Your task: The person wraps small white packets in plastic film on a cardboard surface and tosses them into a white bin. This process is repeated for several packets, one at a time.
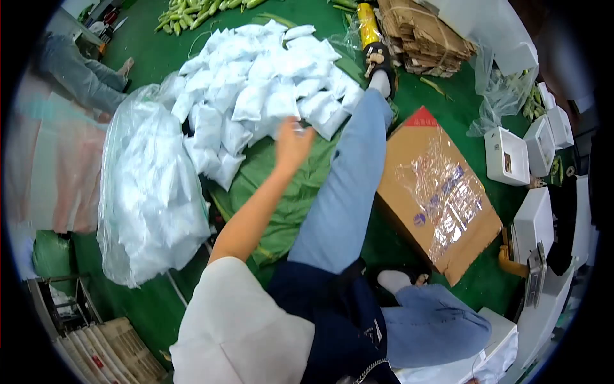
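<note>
My left hand (293, 147) reaches over the near edge of a heap of white packs (256, 73), its fingers blurred by motion. Whether it touches or holds a pack cannot be made out. The pillow-shaped packs lie piled on a green sheet (281, 185). To the left of the heap stands a large clear plastic bag (150, 192) full of similar white packs. My right hand does not show.
My outstretched leg (345, 185) lies between the heap and a cardboard box (441, 192). Flattened cardboard (425, 35) is stacked at the top right. White foam boxes (507, 155) line the right side. Green vegetables (198, 13) lie beyond the heap. Another person's legs (83, 73) are at upper left.
</note>
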The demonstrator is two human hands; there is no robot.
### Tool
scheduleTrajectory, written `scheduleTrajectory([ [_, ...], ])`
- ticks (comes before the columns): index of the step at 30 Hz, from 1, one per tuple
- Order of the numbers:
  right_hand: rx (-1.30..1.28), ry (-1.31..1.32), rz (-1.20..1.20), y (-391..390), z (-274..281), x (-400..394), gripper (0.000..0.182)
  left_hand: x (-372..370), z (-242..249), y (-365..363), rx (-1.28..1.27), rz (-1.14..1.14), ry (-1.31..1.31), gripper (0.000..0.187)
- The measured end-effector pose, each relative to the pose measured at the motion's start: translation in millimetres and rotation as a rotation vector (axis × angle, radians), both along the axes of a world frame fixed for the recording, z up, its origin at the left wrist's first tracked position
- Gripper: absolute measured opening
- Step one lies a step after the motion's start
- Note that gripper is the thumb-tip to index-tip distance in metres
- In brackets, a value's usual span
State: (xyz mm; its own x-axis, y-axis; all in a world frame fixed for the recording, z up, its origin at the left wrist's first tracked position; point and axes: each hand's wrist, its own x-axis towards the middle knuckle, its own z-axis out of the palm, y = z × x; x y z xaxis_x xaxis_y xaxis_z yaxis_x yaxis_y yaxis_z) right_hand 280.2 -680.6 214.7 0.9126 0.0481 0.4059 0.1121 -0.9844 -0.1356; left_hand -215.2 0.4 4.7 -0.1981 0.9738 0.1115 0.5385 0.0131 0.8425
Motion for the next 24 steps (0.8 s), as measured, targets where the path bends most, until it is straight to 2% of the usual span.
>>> scheduleTrajectory([
  [1,0.068,0.062,0.088,18,-10,21,0.029,-31,-5,15,0.104,0.1,0.381,0.068],
  [2,0.158,0.153,0.185,36,-24,48,0.03,-54,-11,31,0.018,0.156,0.542,0.083],
  [3,0.088,0.102,0.303,124,5,3,0.027,-75,-22,52,0.032,0.217,0.693,0.095],
  [4,0.059,0.173,0.379,178,20,-6,0.028,-91,-28,76,0.04,0.217,0.691,0.095],
  [5,0.029,0.242,0.453,207,26,-11,0.029,-103,-31,101,-0.128,0.341,0.646,0.103],
  [6,0.149,0.329,0.603,195,-4,42,0.015,-113,-34,117,-0.299,0.461,0.595,0.11],
  [7,0.191,0.332,0.703,225,-8,36,0.01,-119,-36,126,-0.295,0.457,0.593,0.11],
  [9,0.183,0.348,0.889,291,-10,7,0.007,-125,-33,144,-0.628,0.361,0.621,0.114],
  [10,0.16,0.385,0.901,319,-10,-16,0.008,-129,-36,151,-0.615,0.352,0.623,0.114],
  [12,0.132,0.454,0.968,352,-17,-49,0.009,-141,-58,154,-0.598,0.345,0.405,0.105],
  [14,0.148,0.554,0.977,367,-31,-79,0.008,-169,-108,152,-0.56,0.236,-0.162,0.089],
  [15,0.087,0.63,0.933,370,-33,-91,0.01,-130,-37,108,-0.611,0.176,-0.434,0.071],
  [16,0.21,0.694,0.901,365,-52,-97,0.012,-99,5,81,-0.535,0.021,-0.877,0.055],
  [17,0.105,0.781,0.846,360,-60,-101,0.018,-75,28,65,-0.567,-0.061,-0.891,0.052],
  [18,0.206,0.803,0.922,344,-89,-99,0.028,-52,45,60,-0.596,-0.141,-0.901,0.05],
  [20,0.155,0.855,0.803,348,-120,-109,0.038,14,68,47,-0.384,-0.419,-0.636,0.05],
  [21,0.107,0.726,0.855,354,-133,-113,0.043,58,88,32,-0.289,-0.596,-0.492,0.053],
  [22,0.055,0.571,0.784,359,-152,-117,0.049,101,102,15,-0.192,-0.685,-0.335,0.059],
  [23,0.04,0.509,0.698,366,-157,-121,0.051,140,99,6,-0.096,-0.877,-0.262,0.067],
  [24,0.044,0.455,0.599,368,-171,-123,0.056,187,105,-10,0.223,-1.008,-0.114,0.074],
])
